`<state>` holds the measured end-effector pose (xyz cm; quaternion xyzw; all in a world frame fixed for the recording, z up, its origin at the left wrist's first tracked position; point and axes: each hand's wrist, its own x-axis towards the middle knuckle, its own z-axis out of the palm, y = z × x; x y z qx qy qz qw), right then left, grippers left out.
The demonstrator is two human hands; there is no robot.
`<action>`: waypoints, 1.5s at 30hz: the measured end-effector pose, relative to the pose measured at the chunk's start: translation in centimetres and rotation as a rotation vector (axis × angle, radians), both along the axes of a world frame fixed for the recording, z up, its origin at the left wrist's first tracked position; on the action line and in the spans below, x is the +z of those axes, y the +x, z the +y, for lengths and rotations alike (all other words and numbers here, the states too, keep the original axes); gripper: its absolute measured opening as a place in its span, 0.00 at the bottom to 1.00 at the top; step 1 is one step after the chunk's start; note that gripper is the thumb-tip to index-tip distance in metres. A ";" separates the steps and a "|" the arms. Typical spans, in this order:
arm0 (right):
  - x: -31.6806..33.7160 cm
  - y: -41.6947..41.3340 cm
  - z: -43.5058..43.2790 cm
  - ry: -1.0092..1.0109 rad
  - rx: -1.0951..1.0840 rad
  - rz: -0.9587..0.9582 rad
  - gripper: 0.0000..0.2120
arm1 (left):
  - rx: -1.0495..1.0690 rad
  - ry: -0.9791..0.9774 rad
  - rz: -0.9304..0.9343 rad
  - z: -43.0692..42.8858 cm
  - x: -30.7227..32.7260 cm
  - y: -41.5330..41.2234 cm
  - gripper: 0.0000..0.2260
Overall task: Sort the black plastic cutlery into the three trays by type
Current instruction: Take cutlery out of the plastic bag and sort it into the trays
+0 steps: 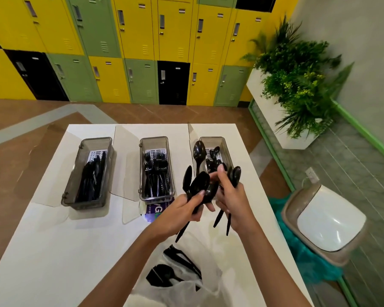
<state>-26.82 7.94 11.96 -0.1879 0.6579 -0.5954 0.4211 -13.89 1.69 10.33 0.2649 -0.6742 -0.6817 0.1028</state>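
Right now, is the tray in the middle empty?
No, the middle tray already holds a bunch of black forks, lying between the other two trays on the white table.

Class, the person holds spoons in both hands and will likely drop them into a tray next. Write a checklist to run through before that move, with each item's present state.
1. Left hand grips a bunch of spoons: ok.
2. Right hand grips more spoons: ok.
3. Right tray already holds spoons, so it matches: ok.
4. Right tray's lid open: ok.
5. No fork or knife mixed into the held bunches: cannot tell.
6. Plastic bag still holds cutlery to sort: ok.
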 end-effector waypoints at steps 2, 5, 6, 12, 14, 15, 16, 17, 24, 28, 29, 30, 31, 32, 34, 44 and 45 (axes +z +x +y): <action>0.3 -1.3 -0.7 -0.003 0.055 -0.017 0.22 | -0.072 0.002 -0.016 -0.2 0.0 -0.6 0.20; 0.4 -3.3 -2.1 -0.050 0.135 -0.067 0.17 | -0.145 0.035 -0.064 -0.5 -0.9 -2.0 0.20; 0.3 -3.9 -2.6 -0.057 0.134 -0.048 0.16 | -0.153 0.043 -0.072 -0.6 -1.4 -2.5 0.21; -1.2 -8.8 -4.9 -0.146 -0.170 0.058 0.12 | -0.048 0.103 -0.057 -1.9 -3.5 -5.2 0.19; -1.9 -10.4 -5.1 -0.113 -0.264 0.138 0.14 | 0.015 0.111 -0.071 -2.6 -4.4 -6.5 0.17; -2.3 -10.9 -5.0 -0.088 -0.275 0.180 0.15 | 0.049 0.126 -0.076 -2.9 -4.8 -7.1 0.14; -2.8 -11.2 -4.8 -0.057 -0.269 0.212 0.16 | 0.075 0.136 -0.079 -3.0 -5.0 -7.7 0.13; -3.5 -11.6 -4.7 -0.026 -0.265 0.232 0.16 | 0.092 0.146 -0.085 -3.1 -5.5 -8.5 0.12; -6.4 -13.8 -4.2 -0.095 -0.622 0.153 0.13 | 0.151 0.034 -0.167 -2.8 -6.8 -12.6 0.14; -6.9 -15.5 -4.1 -0.060 -0.586 0.174 0.14 | 0.247 -0.056 -0.201 -3.3 -7.6 -13.6 0.15; -7.4 -15.6 -4.2 -0.017 -0.527 0.164 0.14 | 0.264 -0.054 -0.200 -3.5 -8.0 -13.8 0.14; -7.9 -15.5 -4.4 0.031 -0.451 0.153 0.14 | 0.279 -0.043 -0.192 -3.6 -8.2 -14.1 0.14; -8.2 -15.2 -4.6 0.077 -0.366 0.141 0.13 | 0.290 -0.024 -0.182 -3.8 -8.1 -14.4 0.13; -8.6 -14.9 -4.8 0.122 -0.282 0.136 0.13 | 0.295 0.003 -0.170 -3.9 -8.1 -14.7 0.13; -8.9 -14.0 -5.1 0.186 -0.165 0.126 0.14 | 0.284 0.055 -0.148 -4.3 -7.8 -15.3 0.13; -8.9 -14.0 -6.8 0.118 -0.084 -0.095 0.10 | 0.280 0.277 -0.139 -5.3 -7.4 -15.8 0.19; -8.8 -14.1 -6.8 0.104 -0.097 -0.093 0.10 | 0.304 0.279 -0.139 -5.2 -7.4 -15.8 0.19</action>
